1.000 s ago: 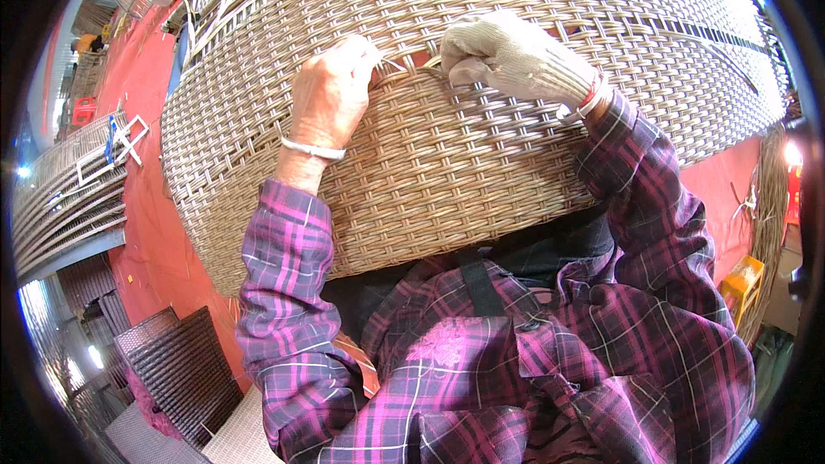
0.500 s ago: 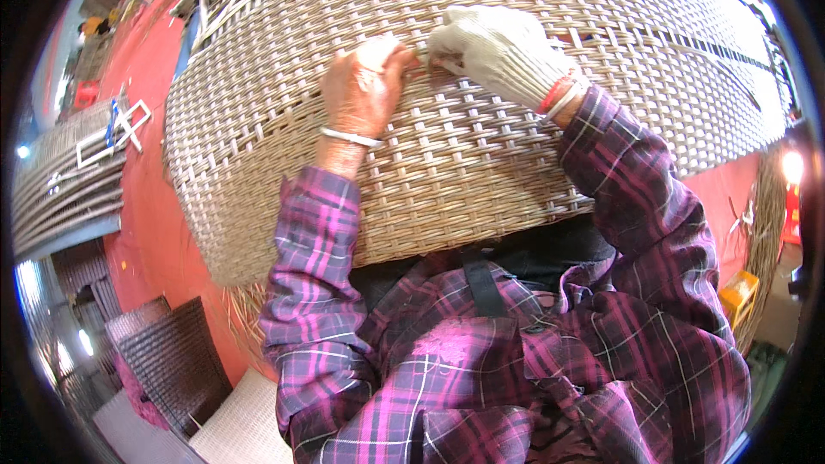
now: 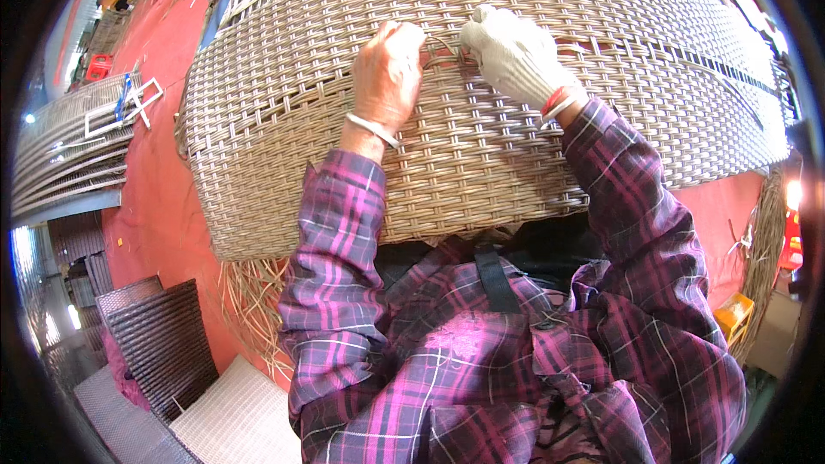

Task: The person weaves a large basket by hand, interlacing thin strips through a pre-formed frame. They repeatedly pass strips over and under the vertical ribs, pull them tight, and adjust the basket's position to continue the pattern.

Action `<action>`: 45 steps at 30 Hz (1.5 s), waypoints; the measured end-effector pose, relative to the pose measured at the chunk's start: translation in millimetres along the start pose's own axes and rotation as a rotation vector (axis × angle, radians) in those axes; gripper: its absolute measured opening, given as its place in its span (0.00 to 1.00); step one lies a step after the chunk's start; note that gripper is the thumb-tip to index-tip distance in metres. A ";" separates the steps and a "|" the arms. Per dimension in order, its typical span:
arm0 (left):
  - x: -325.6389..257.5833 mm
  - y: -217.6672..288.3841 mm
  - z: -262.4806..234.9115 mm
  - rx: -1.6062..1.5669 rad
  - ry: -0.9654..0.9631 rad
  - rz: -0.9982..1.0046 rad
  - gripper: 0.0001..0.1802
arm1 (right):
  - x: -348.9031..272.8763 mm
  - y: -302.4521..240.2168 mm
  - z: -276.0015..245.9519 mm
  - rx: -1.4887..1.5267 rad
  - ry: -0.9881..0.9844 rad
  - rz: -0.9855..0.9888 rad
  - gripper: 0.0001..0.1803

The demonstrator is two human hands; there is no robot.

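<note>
A large woven panel (image 3: 481, 167) of brownish-grey wicker strands lies across in front of me. My left hand (image 3: 388, 76), bare with a white band at the wrist, is closed over the weave, fingers curled. Close by on the right, my right hand (image 3: 513, 53) wears a whitish knitted glove with a red cuff and is closed too. A loose wicker strand (image 3: 444, 41) bows up from the weave between the hands, its ends running to the fingers of both. The fingertips are mostly hidden. A slit-like gap in the weave runs beside each hand.
Coiled loose strands (image 3: 249, 305) hang below the panel's left near corner. Dark woven panels (image 3: 163, 348) and a pale one (image 3: 241, 417) stand lower left. A stack of curved frames (image 3: 69, 159) is at far left, above red flooring (image 3: 159, 223). A yellow crate (image 3: 735, 318) sits at right.
Both hands have shifted slightly, the left one up and right along the weave. A bowed strand now shows between them. The whole view has shifted a little too.
</note>
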State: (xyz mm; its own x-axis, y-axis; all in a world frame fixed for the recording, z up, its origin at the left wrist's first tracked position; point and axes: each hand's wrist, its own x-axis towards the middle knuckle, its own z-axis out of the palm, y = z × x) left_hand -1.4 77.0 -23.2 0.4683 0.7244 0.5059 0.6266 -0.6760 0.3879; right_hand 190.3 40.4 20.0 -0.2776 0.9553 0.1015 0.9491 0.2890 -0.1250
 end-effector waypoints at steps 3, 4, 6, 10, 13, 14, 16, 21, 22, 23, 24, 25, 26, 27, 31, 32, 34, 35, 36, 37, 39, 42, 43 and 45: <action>23.1 -15.1 -10.8 -0.205 -0.189 0.032 0.05 | 8.9 17.0 -9.1 0.197 -0.134 -0.036 0.07; 29.5 -18.8 -17.4 -0.439 -0.273 -0.125 0.08 | 12.8 26.0 -13.6 0.383 -0.244 0.004 0.08; 42.4 -23.1 -29.9 -0.632 -0.544 -0.302 0.11 | 18.0 35.9 -15.1 0.432 -0.151 -0.106 0.11; 65.1 -18.8 -33.1 -0.560 -0.775 -0.212 0.15 | 26.2 47.5 -17.3 0.508 -0.224 -0.096 0.13; 71.9 -12.7 -19.3 -0.275 -0.751 -0.210 0.13 | 32.2 48.4 -21.0 0.371 -0.370 -0.046 0.13; 69.9 -10.2 -13.4 -0.203 -0.641 -0.202 0.15 | 34.2 48.4 -22.9 0.259 -0.368 -0.138 0.15; 65.9 -8.6 -6.2 -0.096 -0.525 -0.145 0.16 | 35.6 45.7 -23.9 0.258 -0.377 -0.089 0.16; 67.1 -17.6 -6.8 -0.294 -0.718 -0.293 0.18 | 32.2 39.5 -18.4 0.244 -0.309 0.012 0.18; 70.0 -19.4 -6.4 -0.271 -0.760 -0.244 0.21 | 32.1 38.3 -16.4 0.244 -0.308 0.026 0.19; 69.3 -19.4 -5.2 -0.248 -0.754 -0.177 0.21 | 31.7 37.5 -14.8 0.247 -0.288 0.041 0.19; 69.1 -19.6 -4.1 -0.176 -0.715 -0.141 0.21 | 31.6 37.4 -14.1 0.250 -0.268 0.056 0.19; 68.7 -20.2 -3.7 -0.183 -0.691 -0.072 0.21 | 31.1 37.3 -13.3 0.294 -0.230 0.064 0.19; 66.2 -18.2 -1.1 -0.118 -0.646 -0.056 0.21 | 31.2 37.8 -13.4 0.338 -0.191 0.072 0.19; 65.7 -19.2 -2.1 -0.127 -0.614 -0.093 0.21 | 30.8 37.6 -12.7 0.378 -0.208 0.094 0.20; 59.6 -16.2 -2.6 -0.111 -0.638 -0.134 0.22 | 30.1 38.1 -10.4 0.426 -0.245 0.151 0.17; 58.2 -13.2 -0.4 -0.027 -0.583 -0.103 0.23 | 29.8 37.0 -8.2 0.392 -0.215 0.169 0.16; 56.5 -6.6 5.9 0.093 -0.531 -0.064 0.24 | 28.8 35.5 -4.9 0.345 -0.147 0.150 0.16; 56.0 -6.4 5.9 0.086 -0.492 -0.080 0.24 | 28.6 36.5 -4.9 0.328 -0.168 0.161 0.15; 55.0 -6.0 7.2 0.065 -0.474 -0.094 0.24 | 28.0 35.9 -3.5 0.357 -0.143 0.175 0.15; 54.1 -7.1 6.7 0.028 -0.468 -0.098 0.24 | 27.6 37.1 -4.1 0.392 -0.174 0.209 0.14; 52.0 -13.4 2.6 -0.141 -0.515 -0.139 0.22 | 26.9 37.6 -4.0 0.468 -0.202 0.267 0.14; 49.6 -22.4 -2.6 -0.257 -0.588 -0.155 0.20 | 27.8 35.3 -2.1 0.402 -0.132 0.203 0.18; 50.3 -22.4 -0.3 -0.188 -0.602 -0.138 0.19 | 28.1 34.0 -1.3 0.342 -0.146 0.230 0.20; 49.0 -20.1 4.6 -0.051 -0.574 -0.110 0.18 | 29.5 29.8 2.8 0.266 -0.112 0.195 0.16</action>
State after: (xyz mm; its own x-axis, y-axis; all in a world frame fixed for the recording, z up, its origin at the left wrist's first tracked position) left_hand 11.8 126.7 -9.8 0.6737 0.7383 -0.0320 0.6663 -0.5882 0.4583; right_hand 210.0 77.5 16.5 -0.1236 0.9907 -0.0562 0.9179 0.0926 -0.3858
